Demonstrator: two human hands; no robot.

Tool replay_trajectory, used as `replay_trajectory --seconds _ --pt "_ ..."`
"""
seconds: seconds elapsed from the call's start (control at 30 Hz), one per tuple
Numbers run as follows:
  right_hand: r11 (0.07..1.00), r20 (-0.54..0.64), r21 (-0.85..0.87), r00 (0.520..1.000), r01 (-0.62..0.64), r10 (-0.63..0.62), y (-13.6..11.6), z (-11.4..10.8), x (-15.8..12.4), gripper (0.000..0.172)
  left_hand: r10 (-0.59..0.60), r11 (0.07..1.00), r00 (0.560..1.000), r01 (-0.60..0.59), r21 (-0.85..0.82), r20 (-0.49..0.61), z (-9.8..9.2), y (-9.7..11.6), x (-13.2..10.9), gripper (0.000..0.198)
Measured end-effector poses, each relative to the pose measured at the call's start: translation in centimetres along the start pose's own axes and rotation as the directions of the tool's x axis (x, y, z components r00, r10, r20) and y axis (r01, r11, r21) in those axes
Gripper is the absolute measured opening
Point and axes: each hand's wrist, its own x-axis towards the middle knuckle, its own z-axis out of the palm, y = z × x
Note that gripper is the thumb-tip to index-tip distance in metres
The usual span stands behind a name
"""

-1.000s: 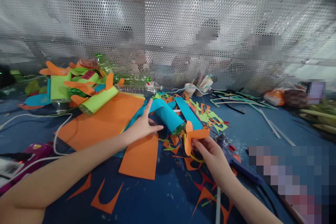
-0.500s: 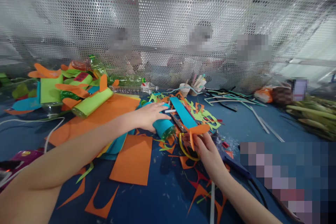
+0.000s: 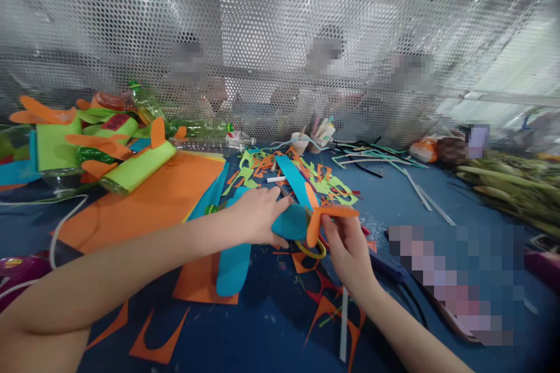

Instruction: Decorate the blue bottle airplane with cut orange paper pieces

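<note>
Your left hand (image 3: 259, 217) grips a blue-wrapped plastic bottle (image 3: 292, 224) above the middle of a cluttered blue worktable (image 3: 271, 332), fingers curled over the paper, a green cap (image 3: 210, 210) peeking out beyond your wrist. Opposite, your right hand (image 3: 350, 252) pinches a three-bladed orange paper propeller (image 3: 315, 213) between thumb and fingers at the bottle's near end; whether the two touch cannot be told from this angle. A round-ended blue paper wing (image 3: 235, 268) shows below your left forearm, overlapping an orange sheet (image 3: 192, 288), while a yellow handle loop (image 3: 312, 255) lies just under the propeller. Beyond your hands, a long blue strip (image 3: 292, 176) and a short white stick (image 3: 275, 179) rest among green and orange paper scraps (image 3: 247, 168). To your left, a green-wrapped bottle (image 3: 142, 168) with orange pieces sits at the edge of a large orange sheet (image 3: 153, 210), and cups of sticks (image 3: 321, 143) stand before a perforated metal screen (image 3: 262, 23), people blurred behind it
</note>
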Motion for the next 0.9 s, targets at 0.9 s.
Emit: replay_trajectory --seconds 0.9 --pt "0.805 0.294 -0.488 0.932 0.338 -0.213 -2.5 0.0 1.0 0.024 0.063 0.837 0.965 -0.191 -0.513 -0.256 -0.6 -1.3 0.0 0.017"
